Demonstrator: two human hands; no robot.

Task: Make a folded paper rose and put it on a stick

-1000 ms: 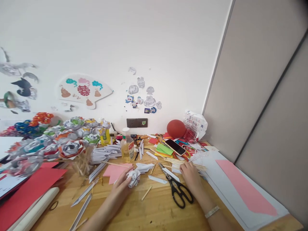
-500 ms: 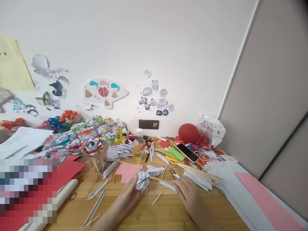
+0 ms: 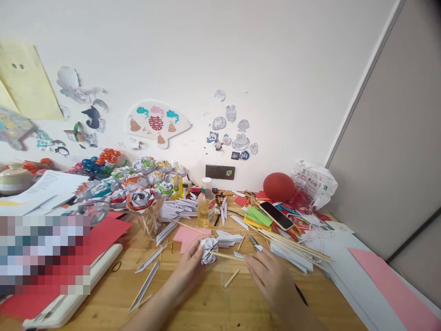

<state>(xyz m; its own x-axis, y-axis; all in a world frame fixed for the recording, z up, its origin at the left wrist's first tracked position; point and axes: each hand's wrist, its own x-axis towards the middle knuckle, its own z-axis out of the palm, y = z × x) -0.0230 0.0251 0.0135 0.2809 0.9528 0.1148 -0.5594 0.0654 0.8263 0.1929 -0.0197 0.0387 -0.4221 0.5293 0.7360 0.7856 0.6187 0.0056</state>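
My left hand (image 3: 190,263) is closed around the side of a folded white paper flower (image 3: 209,251), held a little above the wooden table. In my right hand (image 3: 264,271), the fingers pinch the right end of a thin wooden stick (image 3: 227,255). The stick's other end meets the flower's underside; whether it goes inside I cannot tell. Just below lies a short piece of stick (image 3: 231,278). Pink paper (image 3: 191,235) and folded white paper strips (image 3: 228,238) lie behind the flower.
Left of the hands, finished paper flowers (image 3: 141,198) stand in a clear container. A bottle of yellowish liquid (image 3: 206,204) stands centre back. On the right are a phone (image 3: 276,215), long wooden sticks (image 3: 299,246), a red balloon (image 3: 278,187) and pink paper (image 3: 386,285). A white paper trimmer (image 3: 79,285) lies at left.
The flower has turned so that its underside faces right, toward the stick, which now shows plainly between both hands. The whole view has shifted slightly.
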